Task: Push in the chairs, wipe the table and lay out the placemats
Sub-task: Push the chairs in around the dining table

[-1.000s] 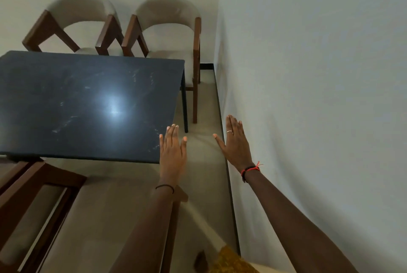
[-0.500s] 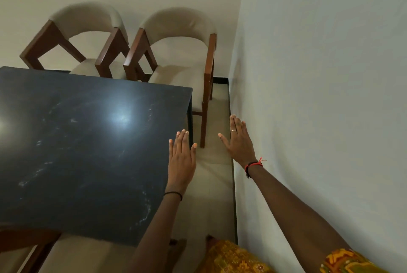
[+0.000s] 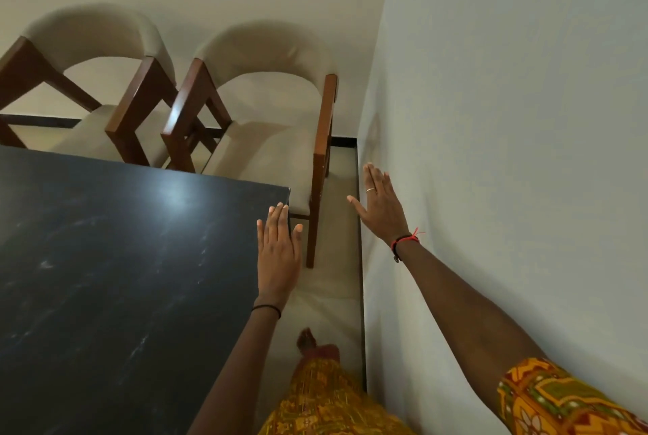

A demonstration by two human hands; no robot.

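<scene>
I see both hands extended forward, and each holds nothing. The left hand (image 3: 278, 254) is flat, palm down, fingers straight and close together. It sits over the far right corner of the worktop (image 3: 105, 277), fingertips at the corner edge. I cannot tell whether the palm touches the surface. A thin black band (image 3: 266, 308) circles its wrist.

The right hand (image 3: 382, 206) is also flat, fingers straight, thumb spread to the side. It is close to the wall (image 3: 508, 119); I cannot tell whether they touch. It carries a ring (image 3: 371, 190) on one finger and a red thread band (image 3: 405, 240) at the wrist.

The worktop is a dark, glossy slab with pale streaks and one light reflection.

Two chairs stand side by side at its far edge, both facing it. The right chair (image 3: 266, 49) stands nearest the wall. Its seat front passes behind the worktop corner, and its front leg stands on the floor (image 3: 336, 280) just beside that corner. The left chair (image 3: 94, 31) is partly cut off by the frame edge.

A bare foot (image 3: 308, 340) and a yellow patterned garment (image 3: 326, 399) occupy the narrow floor strip between worktop and wall.
</scene>
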